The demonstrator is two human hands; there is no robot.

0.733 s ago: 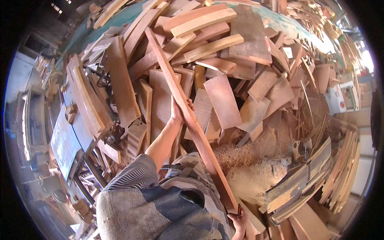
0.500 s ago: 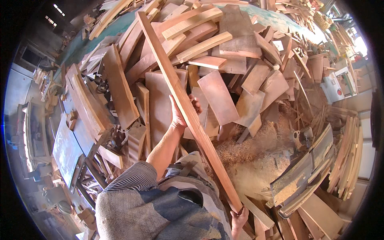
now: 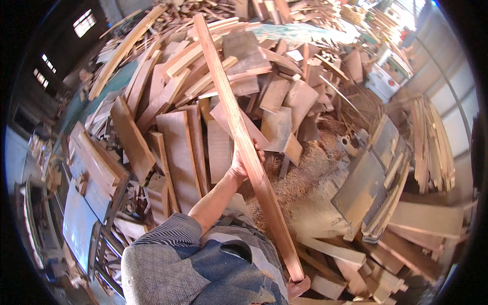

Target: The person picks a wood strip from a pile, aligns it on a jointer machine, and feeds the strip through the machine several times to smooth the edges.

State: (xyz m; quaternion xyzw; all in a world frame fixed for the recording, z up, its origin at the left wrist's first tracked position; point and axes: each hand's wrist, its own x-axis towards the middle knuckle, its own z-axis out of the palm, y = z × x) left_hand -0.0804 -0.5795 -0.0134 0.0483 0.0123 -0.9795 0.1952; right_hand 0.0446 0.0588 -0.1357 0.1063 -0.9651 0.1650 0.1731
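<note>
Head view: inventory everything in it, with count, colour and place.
long wooden plank: 1, reddish-brown, held aslant, centre
wood offcuts: many, brown and tan, heaped ahead
loose boards: several, brown, lower right
thin slats: one bundle, pale tan, far right
wood shavings: one spread, tan, right of the plank
dusty slab: 1, grey, right
box: 1, whitish, red spot, upper right
flat tabletop: 1, blue-grey, left
windows: at least three, bright, upper left
teal surface: count unclear, behind the heap
striped sleeve: 1, grey, lower middle
garment: 1, grey and blue, bottom
left hand: 1, bare, around the plank's middle
right hand: 1, bare, at the plank's near end
</note>
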